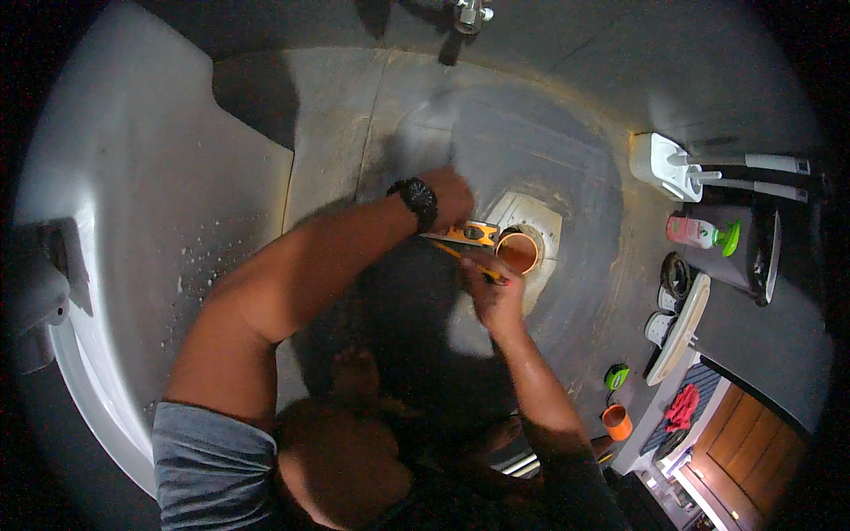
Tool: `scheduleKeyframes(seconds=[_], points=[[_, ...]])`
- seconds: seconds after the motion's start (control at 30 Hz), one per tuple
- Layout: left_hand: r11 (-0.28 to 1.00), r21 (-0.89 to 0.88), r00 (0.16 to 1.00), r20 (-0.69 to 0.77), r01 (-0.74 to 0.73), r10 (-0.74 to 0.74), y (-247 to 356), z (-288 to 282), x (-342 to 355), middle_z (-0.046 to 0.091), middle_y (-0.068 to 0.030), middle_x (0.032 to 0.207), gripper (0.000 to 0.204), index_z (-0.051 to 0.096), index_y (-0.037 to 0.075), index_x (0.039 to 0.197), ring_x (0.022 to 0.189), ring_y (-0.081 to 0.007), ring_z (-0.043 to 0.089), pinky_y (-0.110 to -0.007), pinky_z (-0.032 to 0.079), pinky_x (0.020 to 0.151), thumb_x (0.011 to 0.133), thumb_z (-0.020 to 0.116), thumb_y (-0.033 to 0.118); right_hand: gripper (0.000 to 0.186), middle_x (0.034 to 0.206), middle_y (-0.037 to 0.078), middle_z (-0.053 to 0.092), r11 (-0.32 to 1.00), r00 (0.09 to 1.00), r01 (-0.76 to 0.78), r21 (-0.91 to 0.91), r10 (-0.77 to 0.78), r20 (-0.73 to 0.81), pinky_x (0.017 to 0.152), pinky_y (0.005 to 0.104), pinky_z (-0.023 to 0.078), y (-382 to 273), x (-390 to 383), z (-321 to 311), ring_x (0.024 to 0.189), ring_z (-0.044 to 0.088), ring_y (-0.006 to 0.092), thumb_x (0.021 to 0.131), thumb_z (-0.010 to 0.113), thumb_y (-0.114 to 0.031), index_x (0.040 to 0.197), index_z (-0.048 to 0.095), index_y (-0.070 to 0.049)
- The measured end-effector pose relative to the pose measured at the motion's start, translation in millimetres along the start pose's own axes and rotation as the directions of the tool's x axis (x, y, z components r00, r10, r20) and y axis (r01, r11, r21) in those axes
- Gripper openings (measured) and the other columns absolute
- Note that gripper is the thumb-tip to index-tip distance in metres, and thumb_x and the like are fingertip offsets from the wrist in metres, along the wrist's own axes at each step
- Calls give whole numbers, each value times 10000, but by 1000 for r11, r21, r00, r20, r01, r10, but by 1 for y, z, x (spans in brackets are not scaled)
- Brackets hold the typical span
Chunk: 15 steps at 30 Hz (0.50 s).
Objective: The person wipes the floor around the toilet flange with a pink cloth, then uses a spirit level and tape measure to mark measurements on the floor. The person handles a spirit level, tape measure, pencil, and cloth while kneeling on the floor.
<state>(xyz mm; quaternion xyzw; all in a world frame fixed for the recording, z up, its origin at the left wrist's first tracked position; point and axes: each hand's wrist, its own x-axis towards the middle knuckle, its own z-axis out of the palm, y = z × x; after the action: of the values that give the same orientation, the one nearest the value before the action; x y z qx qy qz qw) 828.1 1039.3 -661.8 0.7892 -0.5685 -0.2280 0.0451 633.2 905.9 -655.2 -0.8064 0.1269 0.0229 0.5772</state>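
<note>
An orange pipe (517,254) opens out of a pale, rough patch (527,212) in the grey floor. My left hand (447,199), with a black watch on its wrist, is closed at a yellow measuring tool (479,233) that has a thin blade and lies against the pipe's left side. Its fingertips are partly hidden. My right hand (498,296) comes up from below and grips a yellow pencil (450,251). The pencil slants just under the tool's blade, and the right fingers are close to the pipe's rim.
A bathtub (168,239) fills the left side. A metal valve (472,15) juts from the far wall. At right are a white brush holder (662,166) and a spray bottle (699,232). Nearer lie a green tape measure (617,376) and an orange pipe piece (617,422).
</note>
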Motion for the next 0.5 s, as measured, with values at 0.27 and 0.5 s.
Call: scheduleKeyframes(seconds=[0.27, 0.5], points=[[999, -40, 999, 30, 33, -32, 1, -4, -1, 749, -177, 915, 175, 787, 91, 870, 877, -363, 724, -494, 570, 806, 810, 712, 238, 173, 881, 72, 720, 970, 973, -177, 167, 198, -117, 662, 262, 517, -18, 4, -66, 727, 628, 113, 980, 693, -114, 1024, 721, 51], [993, -4, 975, 189, 117, -114, 4, -13, 8, 770, -71, 1025, 210, 809, 221, 1003, 1042, -280, 712, -438, 548, 891, 796, 778, 232, 146, 848, 38, 711, 943, 963, -231, 239, 256, -81, 657, 241, 516, -4, -5, -28, 718, 622, 112, 974, 700, -106, 1050, 739, 12]])
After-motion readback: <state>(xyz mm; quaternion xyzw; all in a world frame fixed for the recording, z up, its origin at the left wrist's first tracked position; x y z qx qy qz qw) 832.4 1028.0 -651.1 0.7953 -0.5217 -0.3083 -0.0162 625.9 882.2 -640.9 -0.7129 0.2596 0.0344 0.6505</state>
